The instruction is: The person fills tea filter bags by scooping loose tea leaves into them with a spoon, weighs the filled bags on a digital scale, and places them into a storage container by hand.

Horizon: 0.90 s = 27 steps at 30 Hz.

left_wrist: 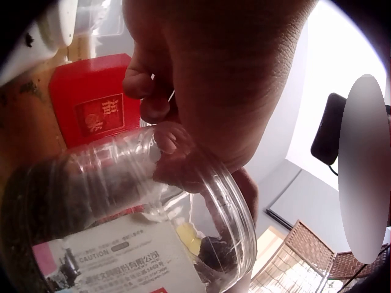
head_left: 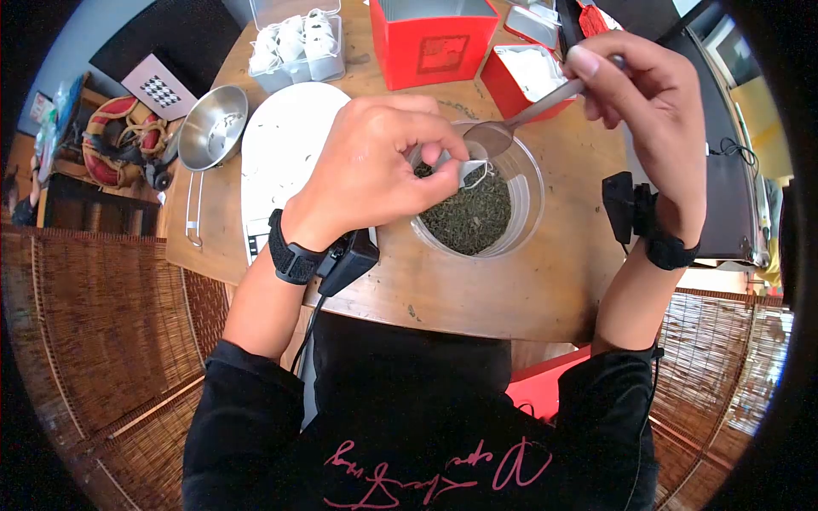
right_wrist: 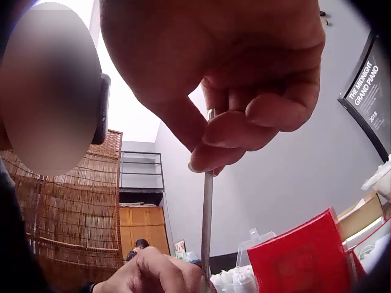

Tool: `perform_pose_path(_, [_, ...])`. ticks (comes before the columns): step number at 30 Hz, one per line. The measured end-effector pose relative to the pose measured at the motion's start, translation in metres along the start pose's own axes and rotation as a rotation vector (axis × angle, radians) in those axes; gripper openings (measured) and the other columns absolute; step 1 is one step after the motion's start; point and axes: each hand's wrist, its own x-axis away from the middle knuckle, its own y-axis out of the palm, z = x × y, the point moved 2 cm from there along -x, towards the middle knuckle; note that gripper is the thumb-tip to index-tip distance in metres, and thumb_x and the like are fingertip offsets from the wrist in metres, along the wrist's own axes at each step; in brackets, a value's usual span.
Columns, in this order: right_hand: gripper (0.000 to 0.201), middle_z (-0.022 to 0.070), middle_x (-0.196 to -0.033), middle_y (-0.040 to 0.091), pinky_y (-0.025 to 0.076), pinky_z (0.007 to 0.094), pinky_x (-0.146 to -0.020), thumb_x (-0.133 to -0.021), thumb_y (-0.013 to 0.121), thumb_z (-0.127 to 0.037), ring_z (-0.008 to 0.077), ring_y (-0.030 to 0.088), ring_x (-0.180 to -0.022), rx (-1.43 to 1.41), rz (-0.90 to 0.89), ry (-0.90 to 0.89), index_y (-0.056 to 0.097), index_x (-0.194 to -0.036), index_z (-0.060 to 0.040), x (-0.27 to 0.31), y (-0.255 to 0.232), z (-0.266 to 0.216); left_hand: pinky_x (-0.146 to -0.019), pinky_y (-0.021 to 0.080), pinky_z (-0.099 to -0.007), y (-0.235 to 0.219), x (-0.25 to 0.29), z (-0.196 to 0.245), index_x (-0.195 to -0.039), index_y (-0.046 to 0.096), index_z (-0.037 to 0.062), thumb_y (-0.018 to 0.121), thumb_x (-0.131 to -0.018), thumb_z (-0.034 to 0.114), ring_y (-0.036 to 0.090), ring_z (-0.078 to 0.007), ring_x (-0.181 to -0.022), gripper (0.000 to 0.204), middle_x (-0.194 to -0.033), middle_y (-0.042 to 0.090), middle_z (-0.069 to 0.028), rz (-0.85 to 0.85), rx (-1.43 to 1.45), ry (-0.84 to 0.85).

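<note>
Over a clear plastic jar (head_left: 535,192) of dried green leaves (head_left: 469,217), my left hand (head_left: 375,162) pinches a small white tea bag (head_left: 474,174) with a string. My right hand (head_left: 652,106) grips a metal spoon (head_left: 541,104) by its handle, thumb and fingers closed on it. The spoon's bowl points down toward the bag, right by the left fingertips. In the right wrist view the spoon handle (right_wrist: 208,207) runs down from the fingers to the left hand (right_wrist: 153,271). Through the left wrist view, the jar's printed label (left_wrist: 128,256) shows below the hand.
A white round-topped scale (head_left: 273,170) lies left of the jar, beside a steel pan (head_left: 194,140) holding leaf bits. Behind stand a clear box (head_left: 294,78) of white bundles, a tall red box (head_left: 439,55) and a smaller red box (head_left: 503,92) with white contents.
</note>
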Motion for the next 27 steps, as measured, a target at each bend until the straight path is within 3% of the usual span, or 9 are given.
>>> perform_pose_path(6, [0.018, -0.0019, -0.08, 0.068, 0.039, 0.0197, -0.056, -0.102, 0.067, -0.02, 0.0024, 0.056, -0.065, 0.071, -0.056, 0.004, 0.075, -0.098, -0.0038, 0.005, 0.007, -0.007, -0.049, 0.037, -0.0254, 0.001, 0.001, -0.001, -0.081, 0.078, 0.0059, 0.075, -0.073, 0.003, 0.051, -0.0089, -0.054, 0.009, -0.066, 0.059, -0.0009, 0.008, 0.015, 0.005])
perform_pose_path(11, [0.017, -0.0011, -0.083, 0.069, 0.04, 0.019, -0.057, -0.102, 0.068, -0.02, 0.0029, 0.056, -0.067, -0.012, 0.064, -0.097, 0.075, -0.101, -0.0044, 0.001, -0.005, -0.009, -0.049, 0.037, -0.0251, 0.0, -0.001, -0.002, -0.082, 0.078, 0.0062, 0.075, -0.072, 0.003, 0.05, -0.0084, -0.054, 0.011, -0.067, 0.059, -0.0004, -0.02, -0.005, 0.008])
perform_pose_path(14, [0.017, 0.0036, -0.069, 0.069, 0.045, 0.0196, -0.049, -0.1, 0.067, -0.012, 0.005, 0.058, -0.052, -0.03, 0.101, 0.074, 0.075, -0.096, 0.0026, 0.005, -0.008, -0.017, -0.05, 0.037, -0.0249, 0.002, 0.001, -0.001, -0.082, 0.079, 0.0065, 0.075, -0.072, 0.003, 0.051, -0.0081, -0.055, 0.012, -0.067, 0.06, 0.0003, -0.031, 0.0, -0.025])
perform_pose_path(16, [0.018, 0.0022, -0.066, 0.068, 0.044, 0.0198, -0.048, -0.099, 0.068, -0.013, 0.0051, 0.057, -0.051, -0.089, -0.023, 0.12, 0.076, -0.091, 0.0002, 0.007, -0.004, -0.018, -0.051, 0.038, -0.024, 0.001, -0.001, 0.0, -0.083, 0.079, 0.0067, 0.075, -0.073, 0.003, 0.051, -0.0075, -0.057, 0.012, -0.068, 0.06, 0.001, -0.028, -0.011, -0.029])
perform_pose_path(17, [0.02, 0.0004, -0.062, 0.065, 0.04, 0.021, -0.047, -0.099, 0.069, -0.013, 0.0045, 0.053, -0.05, 0.099, 0.01, 0.026, 0.075, -0.085, 0.0, 0.011, 0.011, -0.029, -0.051, 0.038, -0.024, 0.001, -0.003, 0.001, -0.083, 0.079, 0.0067, 0.075, -0.073, 0.003, 0.051, -0.0075, -0.057, 0.012, -0.068, 0.06, 0.001, -0.04, -0.013, -0.02])
perform_pose_path(19, [0.026, 0.0047, -0.057, 0.062, 0.039, 0.0268, -0.047, -0.097, 0.07, -0.013, 0.0093, 0.05, -0.047, 0.085, -0.328, 0.187, 0.07, -0.076, 0.0036, 0.001, 0.011, -0.04, -0.052, 0.038, -0.0235, 0.002, -0.002, 0.002, -0.084, 0.08, 0.0067, 0.076, -0.073, 0.001, 0.052, -0.0074, -0.059, 0.012, -0.068, 0.06, 0.001, -0.048, -0.016, -0.07])
perform_pose_path(20, [0.026, 0.0047, -0.057, 0.062, 0.039, 0.0268, -0.047, -0.097, 0.07, -0.013, 0.0093, 0.05, -0.047, 0.072, -0.322, 0.193, 0.07, -0.076, 0.0036, 0.002, 0.014, -0.036, -0.052, 0.038, -0.0235, 0.002, -0.002, 0.001, -0.084, 0.08, 0.0067, 0.076, -0.073, 0.001, 0.052, -0.0074, -0.059, 0.012, -0.068, 0.06, 0.001, -0.063, -0.019, -0.073])
perform_pose_path(22, [0.03, 0.0109, -0.055, 0.057, 0.04, 0.0328, -0.049, -0.093, 0.069, -0.012, 0.016, 0.049, -0.047, 0.288, -0.318, -0.065, 0.065, -0.071, 0.0072, 0.003, 0.022, -0.03, -0.052, 0.039, -0.0231, 0.002, -0.001, 0.0, -0.085, 0.08, 0.0066, 0.077, -0.074, 0.0, 0.052, -0.0074, -0.059, 0.013, -0.069, 0.06, 0.0011, -0.06, -0.052, -0.05])
perform_pose_path(27, [0.03, 0.0134, -0.055, 0.055, 0.041, 0.0342, -0.051, -0.091, 0.067, -0.011, 0.0193, 0.048, -0.047, 0.073, -0.366, -0.018, 0.062, -0.068, 0.0079, 0.001, 0.034, -0.01, -0.049, 0.036, -0.0234, 0.005, -0.004, -0.002, -0.083, 0.08, 0.0074, 0.075, -0.072, 0.003, 0.049, -0.0067, -0.054, 0.012, -0.066, 0.057, 0.0017, -0.038, -0.054, -0.029])
